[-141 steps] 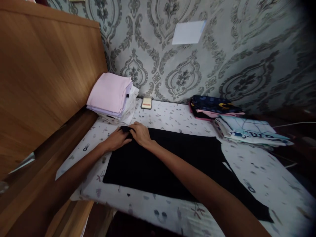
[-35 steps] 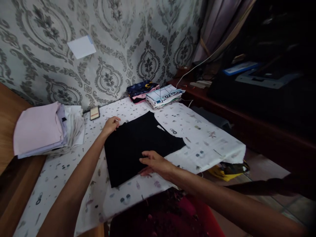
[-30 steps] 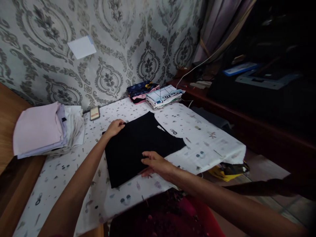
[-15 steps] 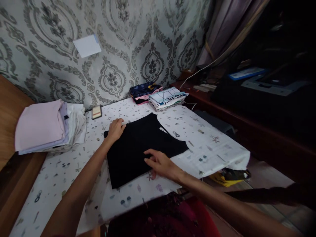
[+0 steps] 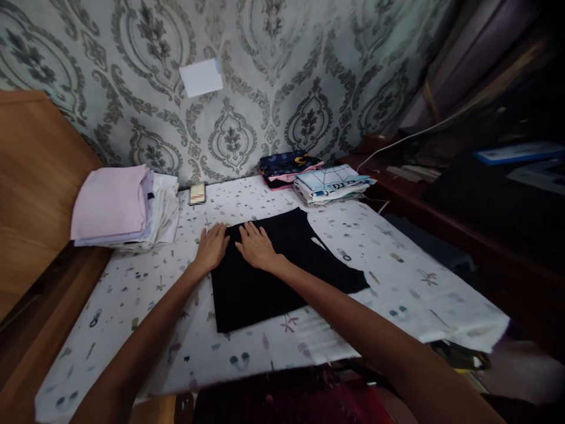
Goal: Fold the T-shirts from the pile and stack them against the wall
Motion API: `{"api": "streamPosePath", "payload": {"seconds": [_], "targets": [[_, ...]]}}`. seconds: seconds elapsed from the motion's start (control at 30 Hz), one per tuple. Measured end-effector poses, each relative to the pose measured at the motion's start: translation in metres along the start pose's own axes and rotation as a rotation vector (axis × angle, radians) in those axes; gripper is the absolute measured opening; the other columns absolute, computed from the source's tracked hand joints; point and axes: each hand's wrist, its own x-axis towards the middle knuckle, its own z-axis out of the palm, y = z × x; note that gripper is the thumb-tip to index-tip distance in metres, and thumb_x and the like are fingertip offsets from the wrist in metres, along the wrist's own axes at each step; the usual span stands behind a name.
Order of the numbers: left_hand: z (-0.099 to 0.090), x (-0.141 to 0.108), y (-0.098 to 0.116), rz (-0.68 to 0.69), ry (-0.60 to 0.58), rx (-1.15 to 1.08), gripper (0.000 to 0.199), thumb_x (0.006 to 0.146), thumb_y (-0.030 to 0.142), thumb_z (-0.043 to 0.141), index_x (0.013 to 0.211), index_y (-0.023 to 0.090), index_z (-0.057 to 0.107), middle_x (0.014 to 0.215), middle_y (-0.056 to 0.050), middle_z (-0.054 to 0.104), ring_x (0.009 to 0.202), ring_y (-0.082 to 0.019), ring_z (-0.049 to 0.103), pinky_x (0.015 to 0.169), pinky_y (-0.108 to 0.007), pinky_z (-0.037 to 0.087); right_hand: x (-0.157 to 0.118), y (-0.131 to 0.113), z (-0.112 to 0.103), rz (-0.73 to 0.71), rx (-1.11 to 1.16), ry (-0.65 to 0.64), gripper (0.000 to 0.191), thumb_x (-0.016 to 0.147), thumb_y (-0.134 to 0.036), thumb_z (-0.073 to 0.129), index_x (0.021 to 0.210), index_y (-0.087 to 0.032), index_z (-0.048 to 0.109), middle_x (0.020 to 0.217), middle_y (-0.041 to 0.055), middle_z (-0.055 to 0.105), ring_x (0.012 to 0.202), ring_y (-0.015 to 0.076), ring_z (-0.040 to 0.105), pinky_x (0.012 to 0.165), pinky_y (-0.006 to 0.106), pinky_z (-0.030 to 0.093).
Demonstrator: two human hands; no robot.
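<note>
A black sleeveless top (image 5: 265,288) lies folded on the white patterned cloth (image 5: 247,377) in front of me, its neck and arm openings toward the right. My left hand (image 5: 212,246) rests at its upper left corner with the fingers stretched out, partly on the cloth. Just to the right, my right hand (image 5: 256,244) lies flat on the black fabric near its far edge, fingers spread. Neither hand grips anything.
A stack of folded pink and white clothes (image 5: 110,203) sits at the left by a wooden panel (image 5: 35,188). At the back are a dark folded pile (image 5: 286,165) and a white printed pile (image 5: 333,184). A small card (image 5: 197,194) lies near the wall.
My right hand has moved left and away from me, from the top's near side to beside my left hand, and now lies flat. The camera view has turned left.
</note>
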Motion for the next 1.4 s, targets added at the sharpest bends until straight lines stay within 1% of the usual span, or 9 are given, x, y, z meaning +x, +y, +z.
{"api": "streamPosePath", "payload": {"seconds": [0.4,0.6,0.7,0.83,1.03,1.13,1.23,1.33,1.4], "targets": [[-0.007,0.016,-0.047,-0.086,0.053,-0.158,0.014,0.090,0.022,0.049,0.095,0.021,0.062,0.101,-0.010,0.065,0.101,-0.027,0.059,0.094,-0.043,0.047,0.008,0.018,0.013,-0.008,0.049,-0.003,0.059,0.102,-0.042,0.037,0.152,-0.011,0.040,0.160,0.0177,0.035,0.153,0.0261,0.021,0.122,0.051,0.018],[-0.016,0.003,-0.020,-0.125,0.092,-0.126,0.035,0.088,0.013,0.043,0.120,0.015,0.057,0.126,-0.019,0.060,0.127,-0.035,0.051,0.112,-0.058,0.032,0.015,0.034,0.011,-0.015,0.130,0.002,0.048,0.102,-0.031,0.038,0.147,-0.017,0.048,0.154,0.0131,0.047,0.145,0.0236,0.038,0.116,0.047,0.030],[-0.015,-0.016,0.012,0.059,0.076,-0.158,0.047,0.091,0.015,0.040,0.138,0.013,0.045,0.149,-0.019,0.046,0.144,-0.031,0.035,0.120,-0.056,0.022,0.016,0.034,0.017,-0.036,0.105,0.024,0.048,0.102,-0.028,0.038,0.147,-0.013,0.048,0.157,0.0145,0.043,0.147,0.0261,0.034,0.117,0.049,0.027],[-0.006,-0.053,0.040,0.185,-0.142,-0.183,0.059,0.099,0.042,0.039,0.150,0.013,0.032,0.161,-0.019,0.033,0.152,-0.030,0.024,0.122,-0.053,0.019,0.015,0.031,0.022,-0.066,0.068,0.009,0.050,0.101,-0.024,0.036,0.148,-0.009,0.045,0.159,0.0156,0.039,0.150,0.0263,0.028,0.119,0.049,0.023],[-0.016,-0.099,0.011,0.081,-0.173,-0.056,0.056,0.102,0.044,0.034,0.151,0.016,0.034,0.161,-0.016,0.034,0.152,-0.029,0.026,0.123,-0.053,0.018,0.012,0.031,0.022,-0.094,0.043,0.044,0.050,0.101,-0.025,0.036,0.148,-0.010,0.045,0.158,0.0156,0.040,0.150,0.0264,0.029,0.119,0.050,0.024],[-0.039,-0.124,0.009,0.124,-0.010,-0.076,0.042,0.103,0.033,0.036,0.141,0.019,0.047,0.148,-0.015,0.051,0.138,-0.028,0.045,0.113,-0.049,0.035,0.012,0.033,0.022,-0.095,0.045,0.038,0.051,0.101,-0.027,0.036,0.148,-0.010,0.045,0.158,0.0157,0.040,0.150,0.0275,0.028,0.119,0.051,0.025],[-0.062,-0.157,0.026,0.368,0.133,-0.043,0.026,0.098,0.018,0.044,0.118,0.020,0.060,0.104,-0.009,0.067,0.097,-0.021,0.061,0.086,-0.036,0.047,0.013,0.034,0.024,-0.109,0.051,0.041,0.051,0.101,-0.030,0.038,0.148,-0.012,0.047,0.158,0.0155,0.041,0.150,0.0282,0.029,0.119,0.051,0.026],[-0.072,-0.192,0.045,0.609,0.099,0.087,0.025,0.094,0.010,0.049,0.114,0.017,0.062,0.076,-0.003,0.061,0.072,-0.017,0.054,0.069,-0.032,0.042,0.013,0.034,0.026,-0.117,0.047,0.062,0.050,0.101,-0.032,0.040,0.147,-0.014,0.049,0.157,0.0146,0.043,0.149,0.0289,0.031,0.118,0.053,0.027],[-0.071,-0.210,0.052,0.610,0.055,0.191,0.035,0.092,0.007,0.048,0.125,0.012,0.058,0.076,-0.003,0.060,0.070,-0.018,0.053,0.066,-0.033,0.041,0.013,0.034,0.028,-0.116,0.041,0.073,0.050,0.100,-0.032,0.041,0.146,-0.014,0.050,0.156,0.0143,0.044,0.149,0.0290,0.032,0.118,0.053,0.028]]}}
